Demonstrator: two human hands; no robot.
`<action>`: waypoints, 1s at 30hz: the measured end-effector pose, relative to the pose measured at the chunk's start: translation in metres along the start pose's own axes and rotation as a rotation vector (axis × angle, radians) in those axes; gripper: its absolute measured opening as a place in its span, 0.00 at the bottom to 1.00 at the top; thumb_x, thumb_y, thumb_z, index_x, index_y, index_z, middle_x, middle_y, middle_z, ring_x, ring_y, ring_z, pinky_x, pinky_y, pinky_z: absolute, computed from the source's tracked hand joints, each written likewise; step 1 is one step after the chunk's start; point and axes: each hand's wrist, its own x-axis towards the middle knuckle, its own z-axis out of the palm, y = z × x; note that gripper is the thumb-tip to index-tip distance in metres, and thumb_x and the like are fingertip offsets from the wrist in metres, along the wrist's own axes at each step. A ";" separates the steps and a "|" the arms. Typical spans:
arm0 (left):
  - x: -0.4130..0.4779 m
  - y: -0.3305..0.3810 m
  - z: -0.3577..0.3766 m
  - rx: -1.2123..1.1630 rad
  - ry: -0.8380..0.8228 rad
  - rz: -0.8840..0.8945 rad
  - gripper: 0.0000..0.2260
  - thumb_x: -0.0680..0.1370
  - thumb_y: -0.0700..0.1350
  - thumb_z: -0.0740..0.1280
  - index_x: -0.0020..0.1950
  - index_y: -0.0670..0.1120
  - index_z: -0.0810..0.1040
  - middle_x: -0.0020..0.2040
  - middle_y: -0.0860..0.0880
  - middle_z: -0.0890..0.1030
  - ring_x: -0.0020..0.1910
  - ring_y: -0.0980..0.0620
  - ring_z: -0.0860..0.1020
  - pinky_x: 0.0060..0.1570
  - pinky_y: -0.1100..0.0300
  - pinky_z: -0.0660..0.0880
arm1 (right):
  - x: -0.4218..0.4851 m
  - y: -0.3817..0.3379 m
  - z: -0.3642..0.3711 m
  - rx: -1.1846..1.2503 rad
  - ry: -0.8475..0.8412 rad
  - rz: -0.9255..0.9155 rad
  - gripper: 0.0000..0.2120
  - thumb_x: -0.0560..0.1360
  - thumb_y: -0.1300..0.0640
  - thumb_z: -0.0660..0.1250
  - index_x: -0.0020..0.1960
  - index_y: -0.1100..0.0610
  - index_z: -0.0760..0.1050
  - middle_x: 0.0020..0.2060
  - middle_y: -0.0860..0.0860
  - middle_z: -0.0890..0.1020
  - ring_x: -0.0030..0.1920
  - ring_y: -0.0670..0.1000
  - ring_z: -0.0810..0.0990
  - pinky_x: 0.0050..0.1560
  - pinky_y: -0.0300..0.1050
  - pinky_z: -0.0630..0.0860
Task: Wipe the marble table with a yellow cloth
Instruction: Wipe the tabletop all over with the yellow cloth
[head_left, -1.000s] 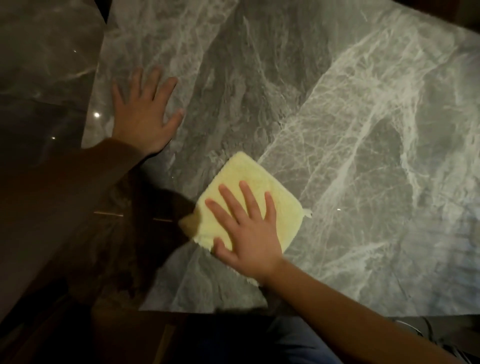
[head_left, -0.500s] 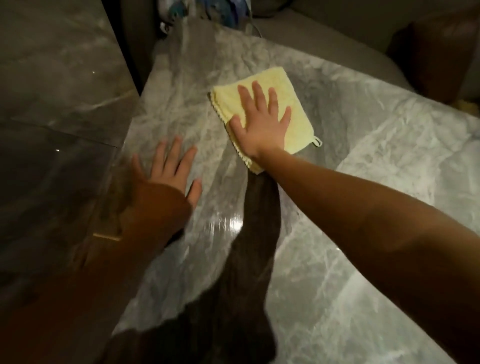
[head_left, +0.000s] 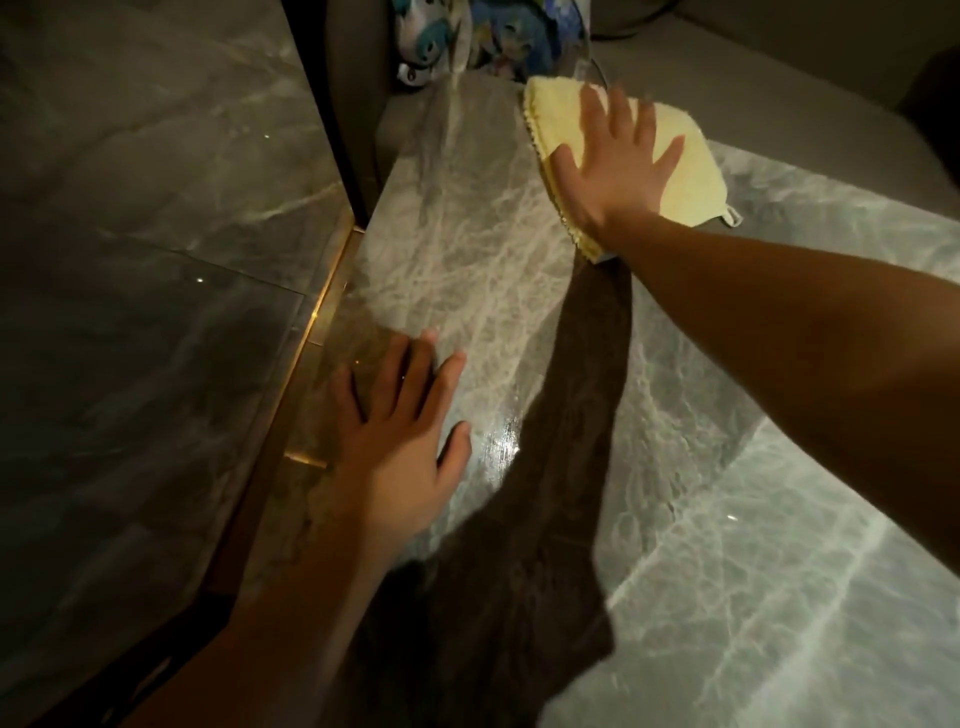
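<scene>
A folded yellow cloth (head_left: 685, 171) lies flat at the far edge of the grey veined marble table (head_left: 727, 493). My right hand (head_left: 613, 166) presses on the cloth from above, fingers spread, arm stretched far forward. My left hand (head_left: 410, 431) rests palm down with fingers apart on the table near its left edge, holding nothing. A small loop tag (head_left: 733, 215) sticks out at the cloth's right corner.
A gold trim strip (head_left: 322, 312) runs along the table's left edge, with dark marble floor tiles (head_left: 145, 260) beyond. A blue and white patterned item (head_left: 488, 36) lies past the far corner, on a grey sofa (head_left: 779, 83). My arm's shadow crosses the tabletop.
My right hand has slid the yellow cloth from near me out to the table's far edge. My left hand has stayed flat on the left side of the table.
</scene>
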 end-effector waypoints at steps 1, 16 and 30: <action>0.000 0.000 0.001 -0.013 -0.001 -0.001 0.26 0.77 0.57 0.53 0.75 0.51 0.60 0.78 0.47 0.58 0.76 0.45 0.56 0.69 0.34 0.50 | -0.005 0.000 0.001 0.001 -0.004 -0.018 0.31 0.79 0.39 0.48 0.79 0.47 0.46 0.79 0.50 0.47 0.78 0.58 0.41 0.72 0.70 0.40; -0.016 -0.001 0.000 -0.583 0.338 -0.020 0.27 0.78 0.54 0.53 0.75 0.44 0.61 0.76 0.46 0.61 0.75 0.50 0.58 0.74 0.42 0.49 | -0.323 -0.021 0.034 -0.039 -0.134 -0.436 0.35 0.74 0.36 0.48 0.78 0.45 0.50 0.79 0.49 0.51 0.78 0.62 0.44 0.68 0.75 0.43; -0.048 -0.026 -0.004 -0.073 0.117 0.002 0.22 0.81 0.50 0.53 0.75 0.47 0.59 0.78 0.45 0.56 0.77 0.45 0.51 0.71 0.36 0.43 | -0.509 -0.027 0.052 -0.009 -0.279 -0.642 0.29 0.76 0.37 0.54 0.76 0.43 0.58 0.77 0.47 0.59 0.78 0.60 0.45 0.67 0.74 0.45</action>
